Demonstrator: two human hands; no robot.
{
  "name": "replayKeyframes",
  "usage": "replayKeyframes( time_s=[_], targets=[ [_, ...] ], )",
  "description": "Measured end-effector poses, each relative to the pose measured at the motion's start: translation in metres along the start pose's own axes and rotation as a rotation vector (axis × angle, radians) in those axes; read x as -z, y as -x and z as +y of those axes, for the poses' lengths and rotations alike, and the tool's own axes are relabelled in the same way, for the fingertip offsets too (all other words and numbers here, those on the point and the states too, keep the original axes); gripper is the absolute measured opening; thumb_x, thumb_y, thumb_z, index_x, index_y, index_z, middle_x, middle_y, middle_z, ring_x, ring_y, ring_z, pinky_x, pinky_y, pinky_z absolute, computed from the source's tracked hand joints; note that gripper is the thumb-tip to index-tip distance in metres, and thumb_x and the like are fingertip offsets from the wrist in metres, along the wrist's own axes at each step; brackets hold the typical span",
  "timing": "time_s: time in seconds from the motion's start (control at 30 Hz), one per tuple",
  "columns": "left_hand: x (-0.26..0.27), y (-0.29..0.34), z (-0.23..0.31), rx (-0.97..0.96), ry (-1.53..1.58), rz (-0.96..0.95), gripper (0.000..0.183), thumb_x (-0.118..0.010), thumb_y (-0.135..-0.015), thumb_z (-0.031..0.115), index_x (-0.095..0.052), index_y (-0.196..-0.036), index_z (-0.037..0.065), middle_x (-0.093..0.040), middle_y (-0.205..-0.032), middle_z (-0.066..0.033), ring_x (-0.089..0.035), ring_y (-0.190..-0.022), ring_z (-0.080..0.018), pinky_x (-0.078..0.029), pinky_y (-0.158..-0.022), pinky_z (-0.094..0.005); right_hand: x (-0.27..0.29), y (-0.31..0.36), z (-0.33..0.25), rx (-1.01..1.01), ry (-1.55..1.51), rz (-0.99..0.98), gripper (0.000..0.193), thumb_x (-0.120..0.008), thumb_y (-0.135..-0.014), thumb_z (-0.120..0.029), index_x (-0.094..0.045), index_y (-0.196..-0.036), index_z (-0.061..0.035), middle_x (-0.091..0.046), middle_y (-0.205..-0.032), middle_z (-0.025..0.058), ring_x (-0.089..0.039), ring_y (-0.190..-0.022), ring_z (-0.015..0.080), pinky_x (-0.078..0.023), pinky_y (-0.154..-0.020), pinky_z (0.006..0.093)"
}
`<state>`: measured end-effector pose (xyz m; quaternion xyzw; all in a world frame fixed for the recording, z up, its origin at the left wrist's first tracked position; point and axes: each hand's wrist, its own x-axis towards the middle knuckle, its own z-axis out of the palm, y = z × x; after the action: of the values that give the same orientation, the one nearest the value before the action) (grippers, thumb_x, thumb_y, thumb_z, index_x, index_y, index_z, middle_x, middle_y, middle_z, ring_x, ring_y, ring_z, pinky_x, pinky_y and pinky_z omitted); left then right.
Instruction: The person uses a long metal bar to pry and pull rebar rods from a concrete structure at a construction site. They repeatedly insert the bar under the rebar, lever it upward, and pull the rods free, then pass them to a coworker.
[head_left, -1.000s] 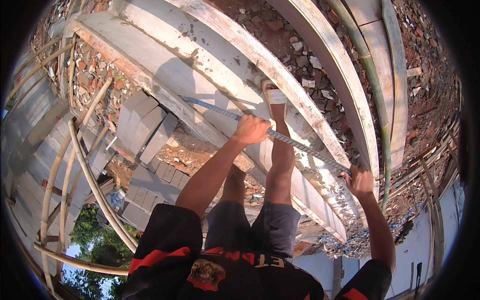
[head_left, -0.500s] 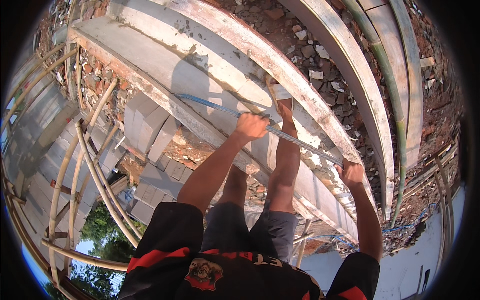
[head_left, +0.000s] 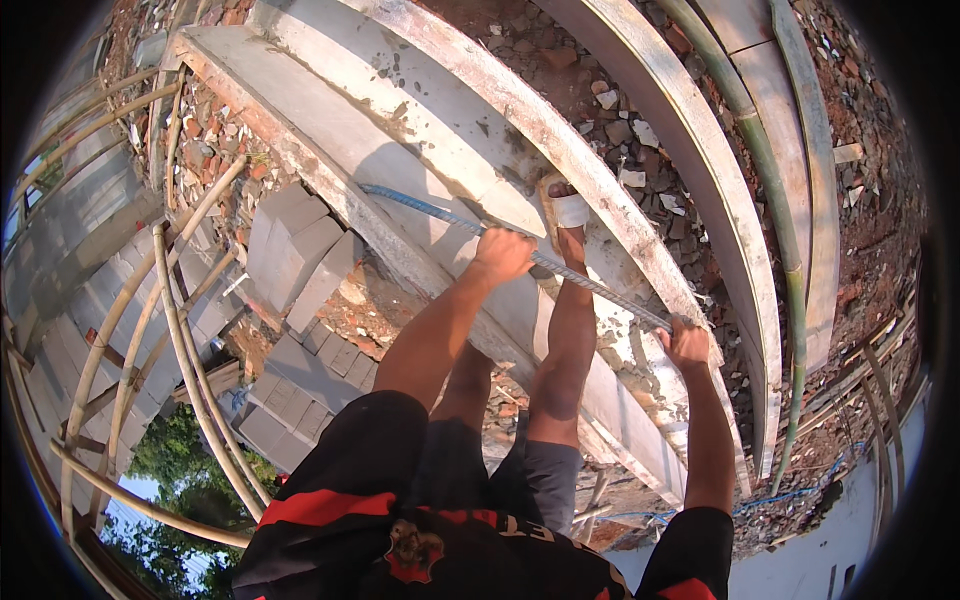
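Note:
A ribbed steel bar (head_left: 430, 208) lies slantwise in front of me, bluish toward its far left end and grey toward the right. My left hand (head_left: 505, 254) is closed around it near the middle. At its near right end my right hand (head_left: 687, 343) is wrapped round it, hiding the tip. The bar crosses above a long concrete channel (head_left: 420, 185), over my leg. My foot (head_left: 566, 205), in a sandal with a white band, rests inside that channel. Whether the bar's left end touches the channel's near edge, I cannot tell.
Beyond the channel runs a curved concrete wall (head_left: 560, 130), then rubble (head_left: 620, 110), another beam (head_left: 690, 150) and a green bamboo pole (head_left: 765, 150). Bamboo scaffolding (head_left: 175, 300) and stacked grey blocks (head_left: 300, 245) stand to the left, with trees below.
The whole view has shifted slightly. Both hands keep their hold on the steel bar, which stays at nearly the same slant.

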<state>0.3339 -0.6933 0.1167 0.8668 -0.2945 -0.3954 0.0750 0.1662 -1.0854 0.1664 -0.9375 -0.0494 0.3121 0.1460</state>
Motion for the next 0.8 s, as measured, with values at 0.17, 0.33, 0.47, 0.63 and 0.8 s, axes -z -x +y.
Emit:
replayKeyframes(
  time_s=[0.17, 0.33, 0.47, 0.63, 0.8],
  targets=[
    [0.022, 0.006, 0.011, 0.02, -0.053, 0.009, 0.027, -0.071, -0.073, 0.037, -0.069, -0.092, 0.017, -0.068, -0.076, -0.0043, -0.067, -0.07, -0.0237, -0.051, -0.063, -0.0381, -0.001, 0.012, -0.005, -0.068, 0.013, -0.034, 0.036, -0.059, -0.086, -0.044, -0.059, -0.083, -0.0078, -0.061, -0.059, 0.0134, -0.062, -0.056, 0.0339, -0.049, -0.053, 0.0433],
    [0.039, 0.032, 0.02, 0.054, 0.056, 0.021, 0.024, -0.075, -0.071, 0.028, -0.067, -0.09, 0.017, -0.069, -0.083, -0.003, -0.066, -0.083, -0.0212, -0.046, -0.081, -0.035, 0.062, 0.049, -0.05, -0.126, 0.06, -0.081, 0.038, -0.06, -0.085, -0.047, -0.062, -0.085, -0.0082, -0.062, -0.061, 0.0145, -0.062, -0.054, 0.0347, -0.049, -0.051, 0.0438],
    [0.057, 0.059, 0.03, 0.029, 0.135, 0.327, 0.019, -0.073, -0.068, 0.017, -0.066, -0.086, 0.016, -0.066, -0.086, -0.0031, -0.061, -0.091, -0.0214, -0.038, -0.089, -0.035, 0.15, 0.077, -0.106, -0.119, 0.146, 0.106, 0.045, -0.06, -0.085, -0.05, -0.058, -0.07, -0.0072, -0.059, -0.056, 0.016, -0.06, -0.051, 0.0371, -0.047, -0.048, 0.0441],
    [0.107, 0.101, 0.021, -0.028, 0.335, 0.598, 0.017, -0.068, -0.068, 0.005, -0.065, -0.083, 0.013, -0.065, -0.083, -0.0037, -0.059, -0.086, -0.0248, -0.04, -0.085, -0.0375, 0.293, 0.093, -0.211, -0.107, 0.279, 0.17, 0.047, -0.062, -0.084, -0.049, -0.054, -0.067, -0.0061, -0.057, -0.053, 0.0171, -0.059, -0.049, 0.0372, -0.045, -0.045, 0.0451],
    [0.155, 0.16, 0.025, -0.056, 0.425, 0.853, 0.019, -0.067, -0.067, 0.003, -0.062, -0.085, 0.008, -0.063, -0.092, -0.006, -0.057, -0.087, -0.0279, -0.042, -0.082, -0.039, 0.374, 0.122, -0.327, -0.038, 0.556, 0.29, 0.039, -0.07, -0.08, -0.041, -0.059, -0.066, -0.0057, -0.059, -0.052, 0.0133, -0.061, -0.046, 0.0299, -0.047, -0.043, 0.0362]
  ],
)
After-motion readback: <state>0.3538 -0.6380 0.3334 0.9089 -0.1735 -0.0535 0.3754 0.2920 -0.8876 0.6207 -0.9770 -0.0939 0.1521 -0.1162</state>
